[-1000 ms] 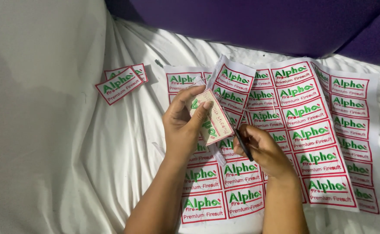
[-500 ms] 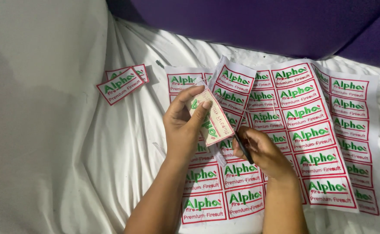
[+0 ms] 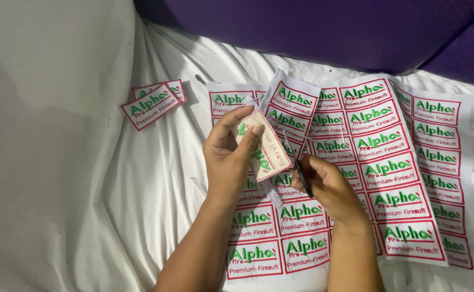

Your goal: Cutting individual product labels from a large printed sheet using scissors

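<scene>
Loose patches (image 3: pixel 153 104) lie left of the patch sheet (image 3: pixel 388 157), apparently apart.

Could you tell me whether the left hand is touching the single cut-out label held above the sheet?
Touching: the head view shows the left hand pinching the label between thumb and fingers.

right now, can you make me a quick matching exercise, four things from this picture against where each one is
Things:
1. single label
2. dark slim tool
3. loose cut labels
4. uncut label sheet

Places:
A. spread flat on the white cloth
B. pinched in the left hand
C. lying apart at upper left
D. gripped in the right hand

Pairs: 1-B, 2-D, 3-C, 4-A
</scene>
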